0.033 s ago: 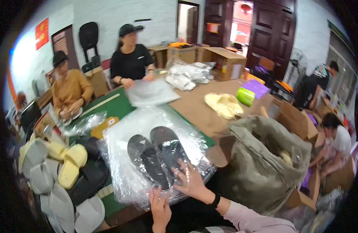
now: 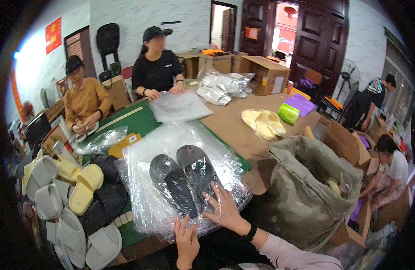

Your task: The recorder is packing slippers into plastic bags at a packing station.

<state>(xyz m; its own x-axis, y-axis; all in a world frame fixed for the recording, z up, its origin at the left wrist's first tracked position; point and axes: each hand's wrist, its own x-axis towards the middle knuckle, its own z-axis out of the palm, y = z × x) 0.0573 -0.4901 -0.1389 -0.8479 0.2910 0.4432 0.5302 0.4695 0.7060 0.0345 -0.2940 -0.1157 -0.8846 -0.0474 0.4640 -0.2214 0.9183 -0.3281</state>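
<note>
Black slippers lie in clear plastic beneath the right hand.

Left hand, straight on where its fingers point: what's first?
Likely the near edge of the clear bag, then the left black slipper inside. Whether the left hand touches the bag now is unclear.

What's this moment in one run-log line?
left hand: at near edge of clear plastic; right hand: spread partly over right slipper; black slippers: side by side under plastic
</note>
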